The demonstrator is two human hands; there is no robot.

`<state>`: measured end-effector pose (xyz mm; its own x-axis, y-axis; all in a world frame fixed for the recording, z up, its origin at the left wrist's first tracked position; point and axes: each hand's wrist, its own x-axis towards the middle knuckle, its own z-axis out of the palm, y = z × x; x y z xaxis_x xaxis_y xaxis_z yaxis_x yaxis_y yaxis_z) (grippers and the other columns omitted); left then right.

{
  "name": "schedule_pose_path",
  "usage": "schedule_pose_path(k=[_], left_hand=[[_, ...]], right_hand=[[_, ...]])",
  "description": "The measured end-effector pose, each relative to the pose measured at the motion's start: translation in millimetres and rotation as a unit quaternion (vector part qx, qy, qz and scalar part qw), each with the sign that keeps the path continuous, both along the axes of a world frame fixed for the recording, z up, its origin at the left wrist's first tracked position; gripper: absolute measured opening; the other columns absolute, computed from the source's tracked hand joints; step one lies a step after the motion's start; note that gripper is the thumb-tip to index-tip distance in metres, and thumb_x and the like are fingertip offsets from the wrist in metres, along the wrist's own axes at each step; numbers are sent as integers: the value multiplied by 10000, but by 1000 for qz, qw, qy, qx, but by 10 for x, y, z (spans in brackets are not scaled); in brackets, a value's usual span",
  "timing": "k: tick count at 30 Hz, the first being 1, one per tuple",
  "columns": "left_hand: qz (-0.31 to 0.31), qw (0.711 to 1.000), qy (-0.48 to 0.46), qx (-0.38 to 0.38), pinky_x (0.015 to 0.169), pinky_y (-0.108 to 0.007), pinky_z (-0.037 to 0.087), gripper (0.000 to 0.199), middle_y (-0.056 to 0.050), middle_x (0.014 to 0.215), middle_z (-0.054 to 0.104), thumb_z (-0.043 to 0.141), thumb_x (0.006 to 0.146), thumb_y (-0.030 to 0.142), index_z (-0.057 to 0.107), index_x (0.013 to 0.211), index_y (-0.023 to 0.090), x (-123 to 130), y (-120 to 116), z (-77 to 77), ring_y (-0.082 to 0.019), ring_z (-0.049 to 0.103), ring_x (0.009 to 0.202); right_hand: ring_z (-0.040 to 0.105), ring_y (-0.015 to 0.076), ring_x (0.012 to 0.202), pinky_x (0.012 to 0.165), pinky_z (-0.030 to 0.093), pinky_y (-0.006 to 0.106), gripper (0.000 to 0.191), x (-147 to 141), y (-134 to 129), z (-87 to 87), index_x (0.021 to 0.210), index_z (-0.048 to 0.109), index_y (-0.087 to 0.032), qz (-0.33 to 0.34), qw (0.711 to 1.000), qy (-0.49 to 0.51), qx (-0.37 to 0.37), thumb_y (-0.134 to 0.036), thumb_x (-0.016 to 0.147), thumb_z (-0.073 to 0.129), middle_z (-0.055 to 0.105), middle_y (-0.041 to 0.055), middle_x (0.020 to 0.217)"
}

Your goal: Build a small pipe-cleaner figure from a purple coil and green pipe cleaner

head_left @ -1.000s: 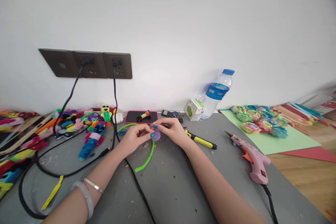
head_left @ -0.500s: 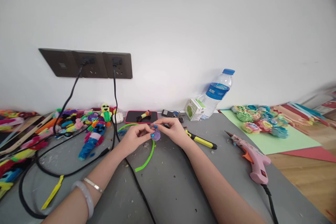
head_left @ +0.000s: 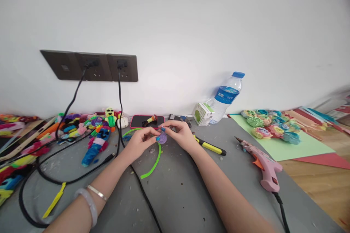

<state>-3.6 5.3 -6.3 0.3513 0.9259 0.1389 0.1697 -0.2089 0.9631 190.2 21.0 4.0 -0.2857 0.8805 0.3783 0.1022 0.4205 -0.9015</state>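
Between my two hands is a small purple coil (head_left: 163,138), flat and round, which looks like wound pipe cleaner. My left hand (head_left: 143,143) pinches it from the left with thumb and fingertips. My right hand (head_left: 178,133) grips its upper right side, fingers closed together. The fingertips of both hands nearly meet over it and hide its top edge. Below the hands a bright green pipe cleaner (head_left: 156,164) lies curved on the grey table (head_left: 175,196). Behind them lies a phone (head_left: 136,121) with a pink edge and a small multicoloured pipe-cleaner piece (head_left: 150,119) on it.
Right of my hands lies a yellow-and-black tool (head_left: 210,146), then a pink glue gun (head_left: 264,167). A small carton (head_left: 202,114) and a water bottle (head_left: 225,98) stand by the wall. Black cables (head_left: 142,189) cross the left side, near colourful pipe-cleaner figures (head_left: 95,147).
My fingers have shifted slightly around the purple coil, and a little more of its face shows. Both arms stay in nearly the same place.
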Motion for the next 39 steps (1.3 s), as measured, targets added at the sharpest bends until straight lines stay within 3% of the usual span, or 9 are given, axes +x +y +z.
schedule_pose_path(k=[4, 9, 14, 19, 25, 32, 35, 39], left_hand=[[61, 998, -21, -23, 615, -248, 417, 305, -27, 752, 622, 602, 828, 446, 707, 956, 189, 20, -24, 80, -157, 526, 679], [125, 987, -88, -54, 574, -248, 391, 438, -24, 698, 589, 537, 835, 558, 728, 927, 175, 33, -37, 109, -137, 458, 617], [136, 984, -93, -64, 573, -246, 385, 380, -15, 727, 602, 600, 801, 523, 704, 947, 188, 36, -33, 112, -128, 459, 607], [125, 986, -92, -58, 577, -243, 396, 332, -45, 893, 671, 705, 723, 463, 677, 914, 193, 53, -32, 130, -141, 518, 683], [148, 981, -106, -69, 576, -251, 398, 337, -42, 873, 678, 696, 717, 471, 674, 899, 188, 50, -27, 128, -134, 500, 655], [179, 976, -111, -49, 588, -232, 412, 302, -52, 930, 664, 707, 713, 422, 710, 911, 194, 35, -23, 84, -142, 513, 712], [218, 963, -151, -49, 570, -227, 399, 331, -53, 907, 630, 703, 718, 420, 725, 955, 190, 21, -6, 67, -126, 476, 674], [256, 925, -272, -70, 546, -221, 385, 312, -42, 890, 594, 661, 743, 418, 699, 945, 183, 12, 20, 64, -103, 451, 633]], right_hand=[[638, 192, 840, 724, 484, 303, 177, 28, 29, -10, 881, 720, -202, -38, 999, 35, 16, -358, 830, 653, 724, 64, 915], [610, 176, 768, 692, 472, 293, 194, 22, 38, 3, 840, 672, -198, -55, 997, 58, -7, -389, 805, 672, 692, 53, 855], [593, 168, 756, 693, 452, 290, 150, 13, 42, 0, 828, 658, -198, -65, 996, 56, -3, -347, 808, 657, 669, 43, 830], [596, 176, 781, 709, 448, 297, 121, 12, 51, -31, 827, 671, -196, -60, 997, 40, 8, -313, 809, 644, 679, 46, 833], [586, 169, 758, 658, 445, 287, 136, -1, 32, -25, 848, 690, -190, -15, 999, 35, -11, -316, 823, 645, 678, 49, 843], [583, 169, 756, 667, 429, 290, 151, -6, 19, 0, 849, 691, -193, -12, 999, 30, -21, -338, 825, 656, 675, 44, 835], [592, 179, 785, 707, 436, 302, 150, 8, 39, -12, 838, 689, -198, -42, 998, 40, -13, -344, 816, 662, 681, 44, 839], [606, 188, 793, 737, 446, 315, 176, 28, 62, -25, 816, 677, -203, -81, 992, 89, -28, -378, 798, 677, 684, 46, 828]])
